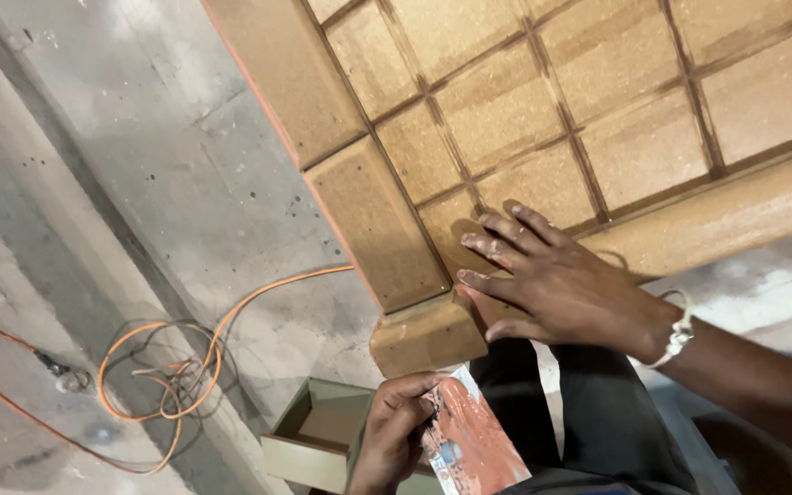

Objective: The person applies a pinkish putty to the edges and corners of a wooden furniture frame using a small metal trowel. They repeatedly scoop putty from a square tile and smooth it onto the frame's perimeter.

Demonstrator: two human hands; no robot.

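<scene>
A grid-grooved wooden panel (543, 137) fills twelve to three o'clock. The right hand (556, 284) lies flat and open on its lower corner. At six o'clock the left hand (396, 431) grips reddish sandpaper (474, 440), above a small open green box (318, 440) whose contents are unclear. An orange cable (167, 385) coils at eight o'clock on the concrete floor (185, 165).

Bare grey concrete floor (185, 165), dusty; orange cable (171, 367) coiled on it; small greenish box (309, 440), possibly a drawer.
</scene>
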